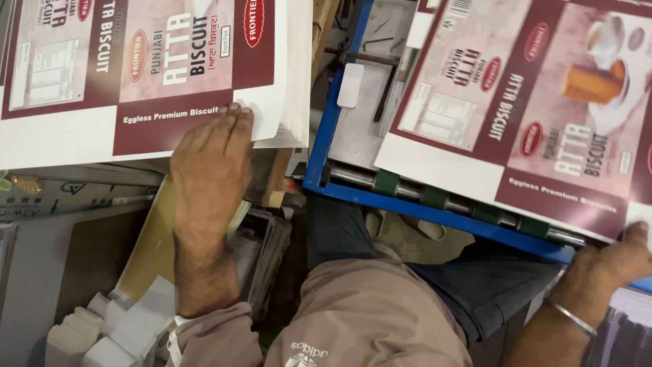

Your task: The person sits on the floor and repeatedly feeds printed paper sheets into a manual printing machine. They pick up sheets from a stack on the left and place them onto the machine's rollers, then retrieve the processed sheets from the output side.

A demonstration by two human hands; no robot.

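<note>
left hand (pixel 210 163) fingertips (pixel 234 112) on sheet stack (pixel 136 75) edge

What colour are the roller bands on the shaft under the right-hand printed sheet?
Green bands on a silver metal shaft, seen in the head view.

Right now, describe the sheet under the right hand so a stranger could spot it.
Find the blue machine frame with its steel roller and green rings. The printed sheet lies tilted on it, its corner under the right hand. Unlike the stack, it is a single sheet.
</note>
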